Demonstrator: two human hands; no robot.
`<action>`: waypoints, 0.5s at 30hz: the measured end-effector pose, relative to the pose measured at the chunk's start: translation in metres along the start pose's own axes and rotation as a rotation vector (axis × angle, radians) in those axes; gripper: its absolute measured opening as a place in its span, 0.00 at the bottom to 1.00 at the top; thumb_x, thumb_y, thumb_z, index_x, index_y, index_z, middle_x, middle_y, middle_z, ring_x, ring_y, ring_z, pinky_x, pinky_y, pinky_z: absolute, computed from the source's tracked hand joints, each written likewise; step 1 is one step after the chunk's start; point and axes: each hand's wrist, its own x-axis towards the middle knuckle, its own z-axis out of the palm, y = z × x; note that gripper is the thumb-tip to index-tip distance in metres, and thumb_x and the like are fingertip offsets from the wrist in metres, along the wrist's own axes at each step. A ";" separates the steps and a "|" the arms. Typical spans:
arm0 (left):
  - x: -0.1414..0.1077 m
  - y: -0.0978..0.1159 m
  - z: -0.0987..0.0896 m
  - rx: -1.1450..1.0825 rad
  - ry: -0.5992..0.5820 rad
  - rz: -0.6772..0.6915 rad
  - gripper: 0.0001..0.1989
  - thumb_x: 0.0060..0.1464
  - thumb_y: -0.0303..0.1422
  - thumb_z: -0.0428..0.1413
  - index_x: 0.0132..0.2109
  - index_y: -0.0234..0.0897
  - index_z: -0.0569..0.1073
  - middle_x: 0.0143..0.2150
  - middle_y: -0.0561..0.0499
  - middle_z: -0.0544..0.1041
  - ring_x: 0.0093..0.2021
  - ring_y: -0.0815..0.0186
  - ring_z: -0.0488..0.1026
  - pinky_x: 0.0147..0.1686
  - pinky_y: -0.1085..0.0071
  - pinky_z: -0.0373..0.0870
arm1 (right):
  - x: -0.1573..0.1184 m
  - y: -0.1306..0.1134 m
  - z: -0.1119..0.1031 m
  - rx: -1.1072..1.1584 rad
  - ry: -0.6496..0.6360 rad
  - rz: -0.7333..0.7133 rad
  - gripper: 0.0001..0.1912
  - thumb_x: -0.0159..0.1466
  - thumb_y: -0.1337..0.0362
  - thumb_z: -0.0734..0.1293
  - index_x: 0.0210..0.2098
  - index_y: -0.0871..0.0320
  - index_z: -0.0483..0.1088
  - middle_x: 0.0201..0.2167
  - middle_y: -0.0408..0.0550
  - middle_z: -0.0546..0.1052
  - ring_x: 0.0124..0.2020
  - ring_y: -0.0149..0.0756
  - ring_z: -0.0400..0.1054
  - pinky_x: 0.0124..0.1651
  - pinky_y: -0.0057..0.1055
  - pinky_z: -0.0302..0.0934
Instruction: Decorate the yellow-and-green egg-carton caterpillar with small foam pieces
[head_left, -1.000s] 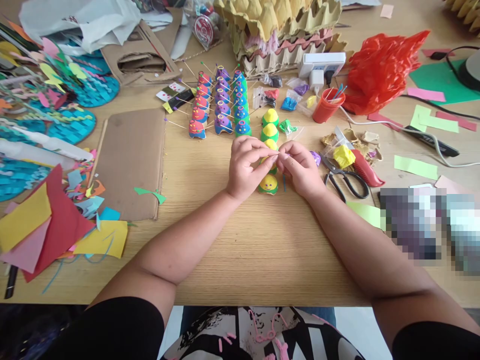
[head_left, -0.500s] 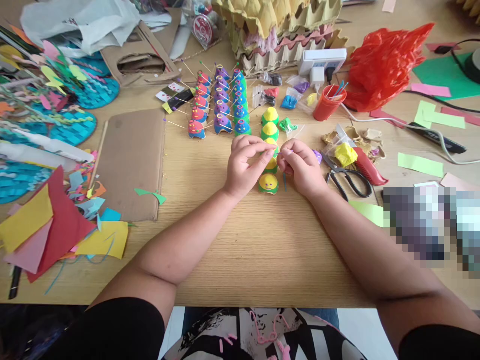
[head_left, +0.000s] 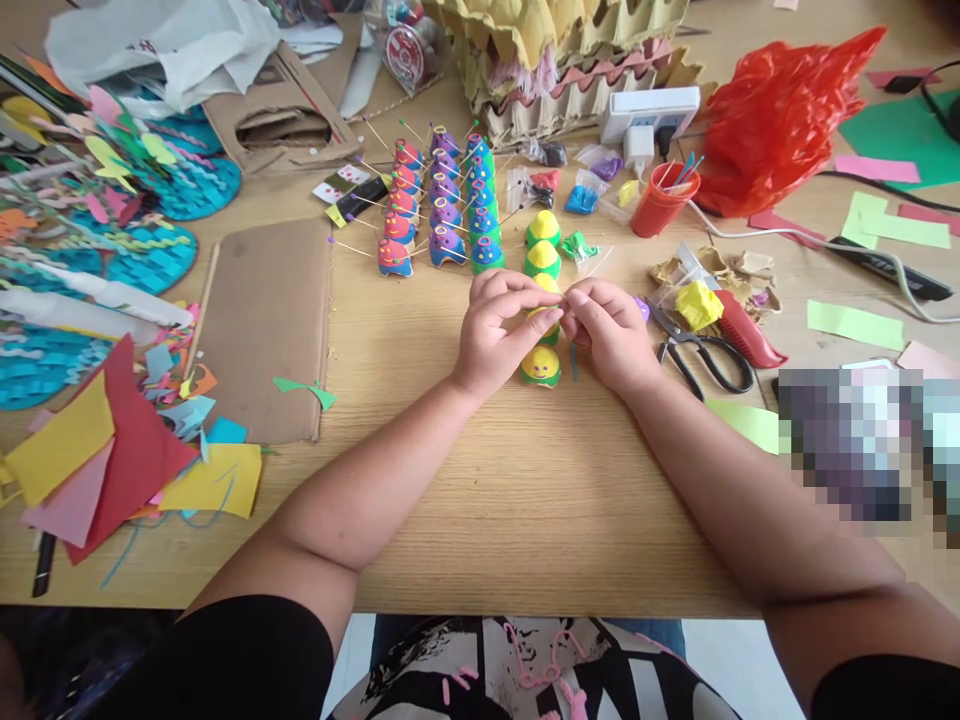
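Note:
My left hand [head_left: 499, 340] and my right hand [head_left: 613, 335] meet fingertip to fingertip above a column of small yellow-and-green figures. Both are closed in a pinch; whatever lies between the fingertips is too small to make out. The nearest figure [head_left: 541, 367] has a small face with purple dots and sits just below my fingers. My hands partly cover the figures behind it, while the far ones, including a yellow-topped figure [head_left: 542, 260], show fully. A thin blue stick [head_left: 574, 362] lies beside the column, and a purple clay lump [head_left: 643, 309] shows past my right hand.
Rows of finished-looking red [head_left: 394, 256], purple [head_left: 447, 246] and blue-green figures [head_left: 487, 253] with pins stand ahead. Scissors [head_left: 701, 350], yellow clay [head_left: 699, 305] and a red cup [head_left: 664, 200] are on the right. Cardboard [head_left: 259, 330] and paper scraps [head_left: 214, 480] lie left; egg trays [head_left: 570, 95] stand behind.
My fingertips have closed the small gap between them and now touch. The whole view has shifted slightly; the figures and tools stay in place.

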 end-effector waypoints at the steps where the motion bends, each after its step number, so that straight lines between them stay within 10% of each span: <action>1: 0.000 0.000 0.000 0.000 0.003 0.002 0.10 0.67 0.45 0.66 0.46 0.46 0.87 0.42 0.53 0.83 0.50 0.67 0.78 0.58 0.66 0.72 | 0.000 0.000 0.000 0.003 0.001 0.001 0.27 0.63 0.39 0.77 0.27 0.55 0.71 0.20 0.38 0.68 0.23 0.27 0.55 0.30 0.29 0.54; 15: 0.001 -0.003 -0.001 0.093 0.020 0.073 0.08 0.67 0.43 0.66 0.45 0.46 0.86 0.42 0.53 0.83 0.49 0.66 0.78 0.57 0.64 0.74 | -0.001 -0.004 0.002 -0.060 -0.005 0.011 0.28 0.63 0.37 0.76 0.26 0.55 0.71 0.21 0.39 0.68 0.24 0.28 0.56 0.30 0.31 0.54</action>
